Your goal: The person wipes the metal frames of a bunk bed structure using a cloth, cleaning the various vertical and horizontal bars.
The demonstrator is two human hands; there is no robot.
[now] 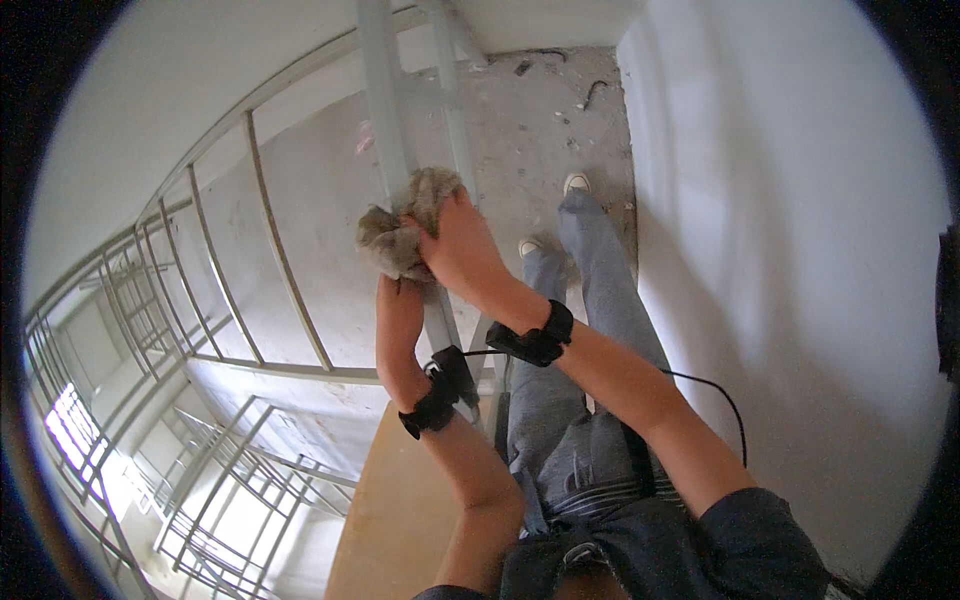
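Observation:
A bunched grey-brown rag [397,244] is pressed around a pale metal post [386,112] of a bed frame. My right hand [461,236] grips the rag's upper bunch from the right, with the thumb side toward the post. From below, my left hand [401,289] reaches into the lower bunch, and its fingers are hidden by the cloth. Whether this is one rag or two, I cannot tell. A second pale post [452,105] runs close beside the first, to its right.
Metal guard rails [274,232] of a bunk bed curve along the left, above a wooden board [405,487]. More bed frames [225,480] stand lower left. A white wall [750,225] rises close on the right. Debris lies on the concrete floor [532,112]. A black cable [724,390] loops near my right arm.

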